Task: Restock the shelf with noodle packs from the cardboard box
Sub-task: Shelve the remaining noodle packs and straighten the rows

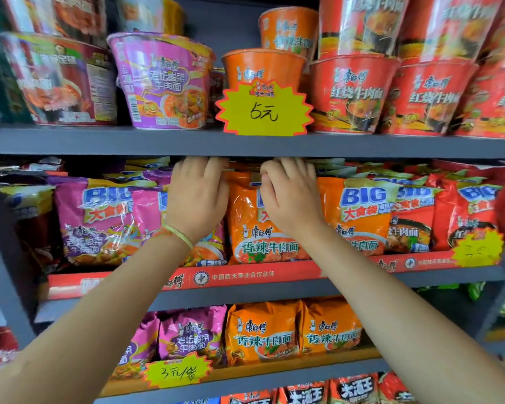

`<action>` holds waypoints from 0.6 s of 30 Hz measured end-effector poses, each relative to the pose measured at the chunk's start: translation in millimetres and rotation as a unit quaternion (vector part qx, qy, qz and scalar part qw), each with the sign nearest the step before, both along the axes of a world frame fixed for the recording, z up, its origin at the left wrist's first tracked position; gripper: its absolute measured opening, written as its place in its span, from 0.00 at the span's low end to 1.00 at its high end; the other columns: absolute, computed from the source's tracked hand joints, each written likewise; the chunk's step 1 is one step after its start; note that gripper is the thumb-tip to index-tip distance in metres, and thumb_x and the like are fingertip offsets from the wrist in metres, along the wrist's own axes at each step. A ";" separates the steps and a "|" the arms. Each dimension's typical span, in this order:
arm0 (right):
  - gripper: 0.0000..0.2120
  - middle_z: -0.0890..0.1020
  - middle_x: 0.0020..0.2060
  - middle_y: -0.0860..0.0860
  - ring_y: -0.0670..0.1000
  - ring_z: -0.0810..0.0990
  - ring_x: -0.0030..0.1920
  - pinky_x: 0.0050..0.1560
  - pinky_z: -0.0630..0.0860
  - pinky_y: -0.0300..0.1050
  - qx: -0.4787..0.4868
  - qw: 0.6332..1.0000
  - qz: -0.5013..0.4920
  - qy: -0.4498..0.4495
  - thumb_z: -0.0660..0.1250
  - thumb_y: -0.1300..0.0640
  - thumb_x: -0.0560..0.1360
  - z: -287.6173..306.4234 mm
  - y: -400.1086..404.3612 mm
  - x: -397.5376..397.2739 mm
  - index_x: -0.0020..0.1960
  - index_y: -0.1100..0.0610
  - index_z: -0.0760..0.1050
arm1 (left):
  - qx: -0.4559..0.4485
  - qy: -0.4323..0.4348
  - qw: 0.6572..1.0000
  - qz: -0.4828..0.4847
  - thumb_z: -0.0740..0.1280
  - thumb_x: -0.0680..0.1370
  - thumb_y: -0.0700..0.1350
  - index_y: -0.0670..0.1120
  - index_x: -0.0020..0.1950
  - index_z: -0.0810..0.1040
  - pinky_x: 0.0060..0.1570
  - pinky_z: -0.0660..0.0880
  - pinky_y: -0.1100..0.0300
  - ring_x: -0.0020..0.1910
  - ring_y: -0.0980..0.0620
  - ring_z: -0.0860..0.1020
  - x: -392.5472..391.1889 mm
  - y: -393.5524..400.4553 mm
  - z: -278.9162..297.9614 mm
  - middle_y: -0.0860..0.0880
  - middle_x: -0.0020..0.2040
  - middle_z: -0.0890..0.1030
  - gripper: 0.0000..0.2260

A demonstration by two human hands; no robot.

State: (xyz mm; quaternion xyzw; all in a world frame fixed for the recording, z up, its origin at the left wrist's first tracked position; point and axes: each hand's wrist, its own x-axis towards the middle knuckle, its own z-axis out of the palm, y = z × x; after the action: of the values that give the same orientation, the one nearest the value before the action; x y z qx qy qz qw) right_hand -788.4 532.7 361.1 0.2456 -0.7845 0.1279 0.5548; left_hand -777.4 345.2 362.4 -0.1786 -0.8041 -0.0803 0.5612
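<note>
The orange noodle pack [263, 225] is standing upright in the middle shelf [245, 290], its long axis vertical, directly between both hands. The left hand [197, 196] is lying flat at its left edge, fingers straight and together, reaching far in. The right hand [289, 193] is nearer the top; its grip is curling over the pack's upper edge.
</note>
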 end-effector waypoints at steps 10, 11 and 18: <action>0.15 0.78 0.50 0.55 0.57 0.74 0.54 0.61 0.67 0.56 -0.123 0.984 -0.116 -0.051 0.57 0.57 0.75 -5.7 147.4 3.4 0.56 0.59 0.78 | -0.009 -0.095 0.994 -0.046 0.59 0.78 0.51 0.43 0.62 0.79 0.60 0.67 0.47 0.53 0.40 0.78 -1.0 130.7 -1.8 0.44 0.51 0.82 0.19; 0.15 0.78 0.51 0.54 0.56 0.74 0.55 0.61 0.67 0.55 -0.149 0.982 -0.092 -0.078 0.58 0.56 0.75 -6.3 159.9 1.3 0.58 0.58 0.78 | 0.023 -0.145 0.988 -0.057 0.57 0.78 0.54 0.44 0.62 0.80 0.61 0.67 0.48 0.54 0.41 0.79 -3.4 140.2 1.9 0.44 0.51 0.83 0.22; 0.08 0.80 0.45 0.44 0.44 0.77 0.45 0.42 0.71 0.35 -0.390 0.840 0.159 -0.341 0.66 0.59 0.78 2.3 205.5 -15.9 0.54 0.57 0.81 | 0.213 -0.230 0.942 -0.117 0.60 0.74 0.53 0.43 0.49 0.84 0.48 0.77 0.50 0.46 0.40 0.81 -15.9 167.0 5.7 0.42 0.43 0.84 0.18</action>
State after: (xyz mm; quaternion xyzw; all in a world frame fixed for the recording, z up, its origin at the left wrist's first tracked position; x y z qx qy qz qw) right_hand -804.3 738.2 363.5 0.0710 -0.7593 0.5857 0.2745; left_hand -793.3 512.2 368.1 -0.1244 -0.8489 -0.3541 0.3722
